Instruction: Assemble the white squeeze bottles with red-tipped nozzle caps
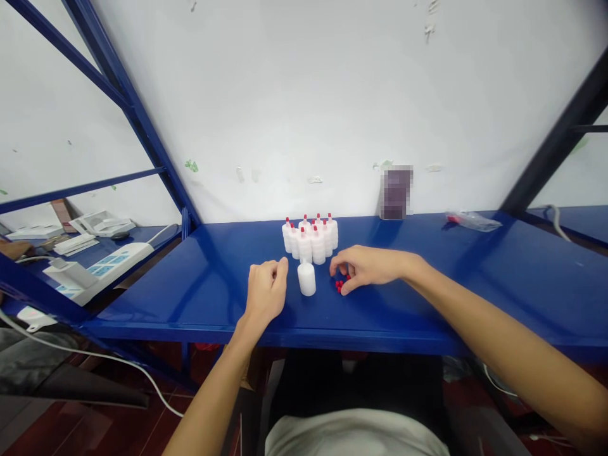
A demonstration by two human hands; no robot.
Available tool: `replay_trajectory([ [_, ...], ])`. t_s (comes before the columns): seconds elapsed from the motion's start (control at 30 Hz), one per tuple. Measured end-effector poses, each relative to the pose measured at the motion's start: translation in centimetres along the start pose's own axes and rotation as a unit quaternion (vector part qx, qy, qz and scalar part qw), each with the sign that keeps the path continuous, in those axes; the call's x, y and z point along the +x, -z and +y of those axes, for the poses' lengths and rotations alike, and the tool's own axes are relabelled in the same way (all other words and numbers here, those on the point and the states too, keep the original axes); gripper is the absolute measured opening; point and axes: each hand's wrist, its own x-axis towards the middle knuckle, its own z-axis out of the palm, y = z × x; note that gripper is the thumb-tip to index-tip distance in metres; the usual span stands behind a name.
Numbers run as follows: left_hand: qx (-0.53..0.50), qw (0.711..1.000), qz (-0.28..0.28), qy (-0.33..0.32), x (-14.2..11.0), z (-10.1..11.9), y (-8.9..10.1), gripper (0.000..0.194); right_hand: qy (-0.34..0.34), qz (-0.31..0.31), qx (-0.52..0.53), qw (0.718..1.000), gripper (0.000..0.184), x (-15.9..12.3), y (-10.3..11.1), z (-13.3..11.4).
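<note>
A single white bottle [306, 278] without a red cap stands on the blue shelf [427, 291] between my hands. My left hand [266, 292] rests just left of it, fingers curled, thumb and forefinger pinched together; what they hold, if anything, is hidden. My right hand [365, 267] hovers to the right over a small heap of red caps [341, 285], fingers bent down onto them. Behind stands a cluster of several white bottles with red caps [311, 237].
A blurred dark box [396, 192] leans on the white wall at the back. A clear plastic bag [472, 220] lies at the back right. Blue frame struts rise left and right. A power strip [107, 265] and papers lie on the left shelf.
</note>
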Motion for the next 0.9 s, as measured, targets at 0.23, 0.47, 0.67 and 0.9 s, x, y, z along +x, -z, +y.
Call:
replay_trajectory([
  [0.23, -0.129, 0.99, -0.039, 0.039, -0.3, 0.5, -0.2, 0.021, 0.037, 0.009, 0.026, 0.999, 0.023, 0.5, -0.4, -0.3],
  [0.47, -0.198, 0.973, -0.12, 0.014, -0.6, 1.2, -1.1, 0.034, 0.028, 0.002, 0.05, 0.998, 0.013, 0.6, -0.5, -0.4],
  [0.67, -0.22, 0.959, -0.18, 0.01, -0.9, 1.7, -1.9, 0.032, 0.012, 0.056, 0.039, 0.998, 0.008, 1.1, -0.8, 0.5],
  [0.9, -0.32, 0.929, -0.175, 0.062, -0.7, 1.3, -2.6, 0.019, 0.019, 0.126, 0.002, 0.992, 0.011, 1.5, -1.3, 0.9],
])
